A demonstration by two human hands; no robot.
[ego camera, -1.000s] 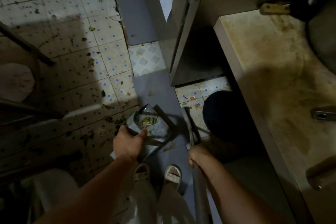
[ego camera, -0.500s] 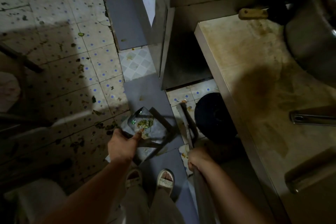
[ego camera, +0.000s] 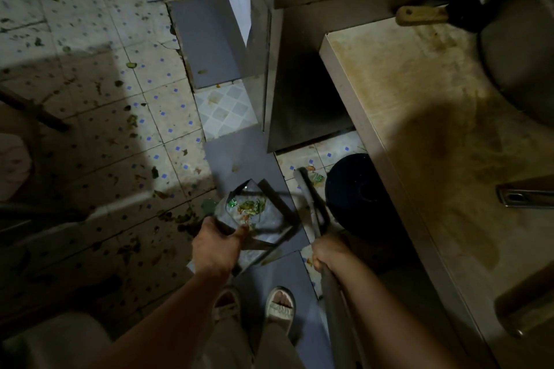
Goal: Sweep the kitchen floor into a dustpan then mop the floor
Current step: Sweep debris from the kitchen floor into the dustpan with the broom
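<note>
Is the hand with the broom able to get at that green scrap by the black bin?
Probably yes. The right hand grips the broom handle, whose far end lies beside the green scrap on open tile; the black bin sits just right, leaving little room.

The dustpan [ego camera: 254, 213] has stayed put; camera view shifted slightly.

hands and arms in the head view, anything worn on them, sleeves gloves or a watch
Nothing is worn on them. The left hand and right hand are bare, without gloves, and no ring, watch or band shows in this dim light. Both forearms are uncovered as far as the frame shows; no sleeve edge is in view.
</note>
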